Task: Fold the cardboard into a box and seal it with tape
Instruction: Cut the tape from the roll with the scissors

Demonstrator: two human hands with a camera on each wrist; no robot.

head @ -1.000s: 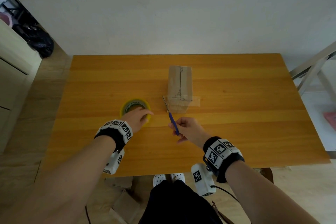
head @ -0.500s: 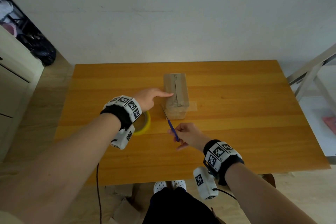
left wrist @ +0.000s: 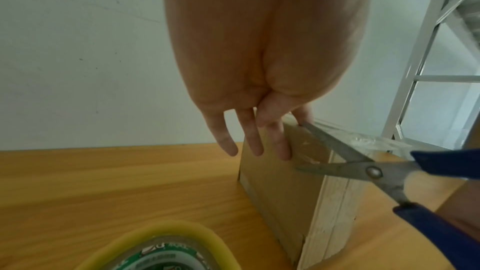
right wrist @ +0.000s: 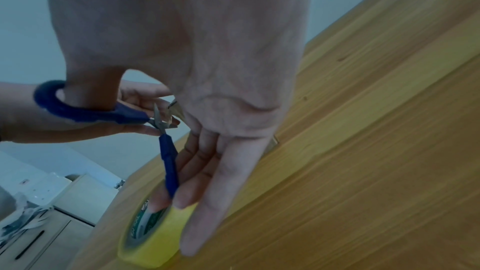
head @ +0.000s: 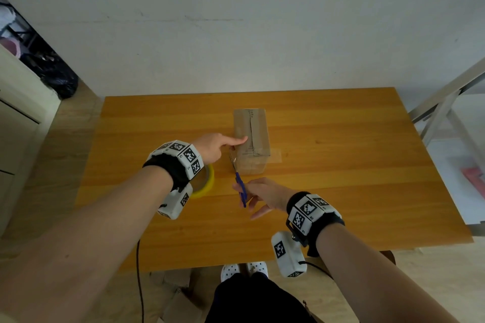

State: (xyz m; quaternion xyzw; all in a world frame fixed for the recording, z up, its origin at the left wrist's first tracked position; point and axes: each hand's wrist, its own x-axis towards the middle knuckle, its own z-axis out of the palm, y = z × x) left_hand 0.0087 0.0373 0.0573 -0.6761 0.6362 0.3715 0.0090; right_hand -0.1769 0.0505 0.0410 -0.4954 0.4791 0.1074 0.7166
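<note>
A closed cardboard box lies on the wooden table, with a clear tape strip across its near end. My left hand lies with straight fingers against the box's left side, index finger on top. My right hand grips blue-handled scissors, thumb through one handle loop. The scissors have their blades spread at the box's near left top corner, by the tape strip. A yellow tape roll lies flat, partly hidden by my left wrist.
The tape roll sits close to the box's left near corner, under my left wrist. A white wall runs behind the table. A metal frame stands at the right. Cabinets and a black bag are at the left.
My left hand left the tape roll and moved right onto the box's left side. The scissors moved forward to the box's near left corner.
</note>
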